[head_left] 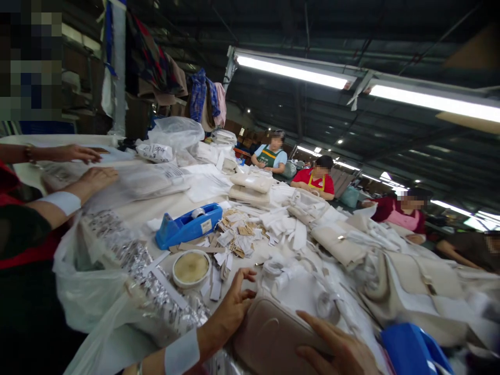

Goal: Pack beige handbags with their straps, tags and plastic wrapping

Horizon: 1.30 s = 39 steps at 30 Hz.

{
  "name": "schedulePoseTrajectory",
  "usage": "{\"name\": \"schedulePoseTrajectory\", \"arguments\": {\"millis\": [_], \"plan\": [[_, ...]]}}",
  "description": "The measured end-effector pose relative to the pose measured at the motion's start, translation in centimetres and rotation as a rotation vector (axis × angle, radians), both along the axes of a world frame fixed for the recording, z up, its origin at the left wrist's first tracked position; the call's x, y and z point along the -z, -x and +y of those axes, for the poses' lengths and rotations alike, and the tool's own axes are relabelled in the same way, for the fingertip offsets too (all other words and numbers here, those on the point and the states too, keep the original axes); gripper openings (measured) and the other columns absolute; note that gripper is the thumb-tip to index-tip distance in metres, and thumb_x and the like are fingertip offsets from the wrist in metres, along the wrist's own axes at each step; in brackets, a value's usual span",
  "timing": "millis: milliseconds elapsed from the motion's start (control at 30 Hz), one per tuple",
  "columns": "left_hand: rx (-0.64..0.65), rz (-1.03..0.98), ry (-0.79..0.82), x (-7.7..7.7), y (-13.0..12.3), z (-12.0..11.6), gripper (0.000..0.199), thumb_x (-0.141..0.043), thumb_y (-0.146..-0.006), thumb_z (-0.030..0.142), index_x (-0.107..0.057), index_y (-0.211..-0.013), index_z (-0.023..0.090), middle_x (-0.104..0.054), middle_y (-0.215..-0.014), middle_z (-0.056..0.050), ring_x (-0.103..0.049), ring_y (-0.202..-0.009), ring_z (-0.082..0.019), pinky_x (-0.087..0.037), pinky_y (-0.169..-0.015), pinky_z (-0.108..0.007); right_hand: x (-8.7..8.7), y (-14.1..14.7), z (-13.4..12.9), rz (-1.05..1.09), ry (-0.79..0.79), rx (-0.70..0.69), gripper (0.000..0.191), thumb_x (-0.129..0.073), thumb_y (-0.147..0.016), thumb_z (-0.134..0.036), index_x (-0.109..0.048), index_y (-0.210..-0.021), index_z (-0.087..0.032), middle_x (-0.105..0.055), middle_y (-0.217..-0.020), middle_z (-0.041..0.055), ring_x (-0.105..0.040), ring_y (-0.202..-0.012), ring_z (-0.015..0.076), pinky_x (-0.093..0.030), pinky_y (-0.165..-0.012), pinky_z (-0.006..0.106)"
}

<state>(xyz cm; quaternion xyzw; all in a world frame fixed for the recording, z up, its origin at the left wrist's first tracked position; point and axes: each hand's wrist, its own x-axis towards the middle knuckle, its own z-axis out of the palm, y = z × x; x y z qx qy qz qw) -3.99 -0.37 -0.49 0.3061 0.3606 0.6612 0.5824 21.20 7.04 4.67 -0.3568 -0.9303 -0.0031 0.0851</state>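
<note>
A beige bag with rounded corners and a raised curved mark lies at the near edge of the table, right in front of me. My left hand, with a pale band round its wrist, is at the bag's left upper corner; its bent fingers hold that edge. Across the bag's right side, my right hand rests with fingers stretched out and apart. Just beyond my left hand are a round tub of yellowish paste and a pile of strung paper tags. Crumpled clear plastic lies behind the bag.
A blue tape dispenser stands beyond the tub; another blue object is at near right. Beige bags and white wrapping crowd the right. At left, a co-worker's hands touch a plastic-wrapped stack. Several people sit farther back.
</note>
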Motion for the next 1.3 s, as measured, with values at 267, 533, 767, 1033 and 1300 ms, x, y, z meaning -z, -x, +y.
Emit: {"name": "schedulePoseTrajectory", "arguments": {"millis": [267, 533, 767, 1033, 1300], "plan": [[0.262, 0.211, 0.020, -0.7, 0.9, 2.7, 0.029, -0.074, -0.064, 0.015, -0.065, -0.092, 0.016, -0.065, -0.075, 0.000, -0.055, -0.064, -0.011, -0.040, -0.059, -0.020, -1.7, 2.1, -2.0, 0.102, 0.187, 0.193, 0.046, -0.070, -0.076, -0.033, -0.065, -0.121, -0.038, -0.070, -0.118, -0.0012, -0.067, -0.105, 0.0281, -0.052, -0.089, 0.039], [0.297, 0.014, 0.045, -1.6, 1.2, 1.0, 0.036, -0.067, -0.077, 0.035, -0.067, -0.107, 0.014, -0.067, -0.090, -0.006, -0.060, -0.082, -0.018, -0.046, -0.074, -0.026, -3.6, 2.6, -1.2, 0.133, 0.331, 0.226, 0.047, -0.028, -0.098, -0.043, -0.071, -0.095, -0.025, -0.073, -0.089, 0.0042, -0.068, -0.086, 0.0236, -0.042, -0.073, 0.031], [0.249, 0.427, -0.089, -1.7, 0.6, 0.5, 0.069, -0.082, -0.063, 0.049, -0.056, -0.119, 0.017, -0.061, -0.090, -0.001, -0.055, -0.083, -0.019, -0.041, -0.069, -0.024, -5.3, 4.4, 2.1, 0.234, 0.695, -0.005, 0.026, -0.054, -0.082, -0.031, -0.073, -0.091, -0.015, -0.073, -0.089, 0.0029, -0.064, -0.081, 0.0178, -0.043, -0.069, 0.023], [0.230, 0.379, -0.111, -1.6, 0.0, 0.9, 0.067, -0.080, -0.065, 0.046, -0.054, -0.120, 0.017, -0.061, -0.093, -0.002, -0.053, -0.085, -0.018, -0.040, -0.073, -0.024, -5.0, 6.1, 2.7, 0.185, 0.554, -0.219, 0.042, -0.043, -0.079, -0.009, -0.075, -0.103, -0.022, -0.075, -0.101, 0.0018, -0.068, -0.091, 0.0178, -0.050, -0.082, 0.024], [0.224, 0.370, -0.123, -1.4, -0.2, 0.9, 0.067, -0.079, -0.067, 0.045, -0.053, -0.122, 0.017, -0.063, -0.097, -0.003, -0.055, -0.086, -0.019, -0.042, -0.074, -0.025, -3.9, 7.1, 2.7, 0.266, 0.396, -0.122, 0.032, -0.050, -0.075, -0.010, -0.078, -0.084, -0.023, -0.073, -0.083, 0.0018, -0.065, -0.078, 0.0156, -0.044, -0.070, 0.023]]}}
